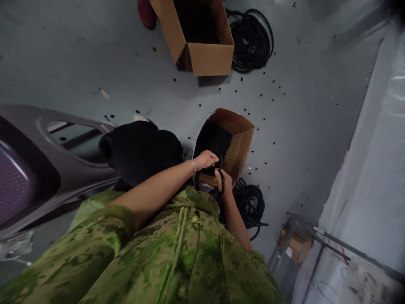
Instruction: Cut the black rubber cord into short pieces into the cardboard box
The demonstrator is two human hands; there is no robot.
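Note:
Over the near edge of a cardboard box (pixel 242 145) are both my hands. My right hand (pixel 223 180) is closed round the handles of black scissors (pixel 222 182), whose blades point up toward the box. Beside the blades, my left hand (pixel 205 160) is closed, with fingertips pinched; a black hose (pixel 198 180) passes just below it, but what lies between the fingertips is too small to tell. Many small black pieces (pixel 221 141) fill part of the box. A coil of black hose (pixel 251 204) lies on the floor right of my right forearm.
A second open box (pixel 211 59) with dark contents stands ahead, beside another hose coil (pixel 251 40). Near it is a red shoe (pixel 147 14). Small black bits dot the floor (pixel 297 126). A grey and purple plastic chair (pixel 66 169) is at left, a metal frame (pixel 310 228) at lower right.

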